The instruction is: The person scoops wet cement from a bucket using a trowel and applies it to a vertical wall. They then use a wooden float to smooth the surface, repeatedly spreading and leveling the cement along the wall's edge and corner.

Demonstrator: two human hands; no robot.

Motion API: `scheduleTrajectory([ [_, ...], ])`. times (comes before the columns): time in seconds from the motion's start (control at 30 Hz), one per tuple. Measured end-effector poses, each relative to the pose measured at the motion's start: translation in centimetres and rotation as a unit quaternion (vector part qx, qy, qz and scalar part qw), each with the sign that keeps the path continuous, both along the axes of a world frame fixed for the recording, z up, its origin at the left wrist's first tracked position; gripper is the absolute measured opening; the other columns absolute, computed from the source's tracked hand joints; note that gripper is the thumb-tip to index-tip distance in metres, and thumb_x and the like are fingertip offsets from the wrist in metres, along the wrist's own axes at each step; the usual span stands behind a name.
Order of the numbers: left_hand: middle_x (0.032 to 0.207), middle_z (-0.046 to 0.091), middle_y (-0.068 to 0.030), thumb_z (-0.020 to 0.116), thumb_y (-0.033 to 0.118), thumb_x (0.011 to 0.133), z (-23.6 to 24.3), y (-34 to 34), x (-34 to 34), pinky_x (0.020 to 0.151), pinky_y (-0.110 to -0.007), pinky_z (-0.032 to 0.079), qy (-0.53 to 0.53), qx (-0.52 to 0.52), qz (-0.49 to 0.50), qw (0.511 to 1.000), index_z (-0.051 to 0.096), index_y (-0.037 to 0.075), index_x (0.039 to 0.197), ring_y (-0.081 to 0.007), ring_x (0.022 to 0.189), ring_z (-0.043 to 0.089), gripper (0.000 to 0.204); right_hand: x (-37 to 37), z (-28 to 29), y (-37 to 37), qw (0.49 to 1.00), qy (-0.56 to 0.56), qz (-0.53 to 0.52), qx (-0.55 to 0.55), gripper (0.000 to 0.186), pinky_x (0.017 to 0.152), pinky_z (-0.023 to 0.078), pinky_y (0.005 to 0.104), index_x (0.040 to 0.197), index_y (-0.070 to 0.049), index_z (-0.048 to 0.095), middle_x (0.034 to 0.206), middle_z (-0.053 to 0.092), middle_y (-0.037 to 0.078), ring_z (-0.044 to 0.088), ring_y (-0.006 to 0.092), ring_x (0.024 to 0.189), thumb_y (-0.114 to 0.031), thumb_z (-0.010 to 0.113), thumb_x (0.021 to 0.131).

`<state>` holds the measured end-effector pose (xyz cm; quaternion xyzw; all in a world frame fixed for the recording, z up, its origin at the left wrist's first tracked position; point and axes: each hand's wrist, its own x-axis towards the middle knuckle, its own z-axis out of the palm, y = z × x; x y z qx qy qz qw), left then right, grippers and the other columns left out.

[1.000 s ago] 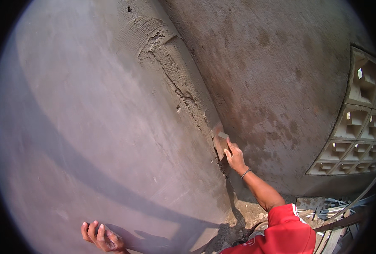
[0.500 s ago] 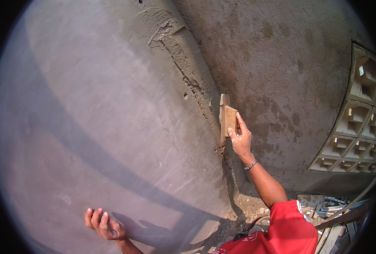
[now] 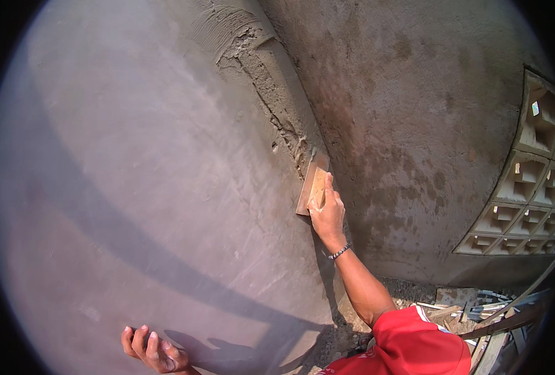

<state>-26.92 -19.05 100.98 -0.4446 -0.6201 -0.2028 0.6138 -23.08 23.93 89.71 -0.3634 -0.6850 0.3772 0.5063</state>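
My right hand [image 3: 327,215] grips a small wooden float [image 3: 310,184] and presses it flat against the corner edge of a freshly plastered grey wall [image 3: 165,175]. Rough wet mortar [image 3: 271,94] runs up that corner above the float. A beaded bracelet circles my right wrist, and a red sleeve covers the upper arm. My left hand [image 3: 152,351] rests low on the smooth plaster face, fingers curled loosely, holding nothing.
A darker, rougher wall [image 3: 415,112] meets the corner on the right, with a panel of concrete ventilation blocks [image 3: 527,187] set in it. Scrap wood and rubble [image 3: 477,319] lie on the ground at lower right.
My right hand has slid the float upward along the corner edge. The left hand stays low on the wall.
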Motion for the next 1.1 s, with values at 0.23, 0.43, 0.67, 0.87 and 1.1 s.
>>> scheduleTrajectory([
  [0.23,0.111,0.062,-0.0162,0.048,0.009,0.086,0.1,0.3,-0.1,0.1,-0.052,0.039,0.01,-0.009,0.021,1.0,0.061,0.001,0.104,-0.0397,0.123,0.044,0.023,2.1,-9.1,-2.7,0.998,-0.05,0.028,-0.008,0.082,0.086,0.05,0.0434,0.152,-0.008,0.025,0.11,0.062,0.028,0.064,0.0382,0.096,-0.006,0.065,0.08],
  [0.43,0.107,0.062,-0.0159,0.048,0.018,0.09,0.1,-0.5,-0.3,0.098,-0.05,0.04,0.009,-0.009,0.026,1.0,0.061,0.002,0.101,-0.0394,0.123,0.045,0.023,5.2,-11.9,-2.3,0.877,0.334,0.156,-0.307,0.068,0.062,0.06,0.0289,0.152,-0.004,0.019,0.115,0.063,0.009,0.067,0.0153,0.087,-0.007,0.052,0.093],
  [0.67,0.101,0.062,-0.0148,0.048,0.024,0.092,-0.1,-0.2,-0.7,0.096,-0.048,0.041,0.015,-0.001,0.016,1.0,0.06,0.003,0.097,-0.0387,0.121,0.045,0.025,-0.2,0.7,0.1,0.836,0.435,0.209,-0.262,0.072,0.06,0.055,0.028,0.152,0.0,0.013,0.115,0.062,0.01,0.064,0.0156,0.087,-0.008,0.053,0.093],
  [0.87,0.099,0.061,-0.0144,0.047,0.015,0.086,0.1,0.1,-0.3,0.097,-0.05,0.04,0.011,-0.003,0.028,1.0,0.06,0.002,0.095,-0.0401,0.12,0.045,0.02,-1.7,8.6,-0.7,0.838,0.468,0.191,-0.203,0.067,0.055,0.054,0.0257,0.149,0.006,0.015,0.105,0.064,0.014,0.063,0.0154,0.081,-0.002,0.049,0.092],
  [1.1,0.099,0.06,-0.0141,0.048,0.008,0.077,0.4,0.3,-0.2,0.096,-0.05,0.04,0.016,-0.011,0.017,1.0,0.06,0.003,0.096,-0.0403,0.119,0.044,0.023,-2.3,20.1,0.9,0.825,0.507,0.204,-0.145,0.062,0.053,0.057,0.0262,0.146,0.01,0.019,0.111,0.062,0.019,0.064,0.0166,0.079,-0.001,0.05,0.093],
])
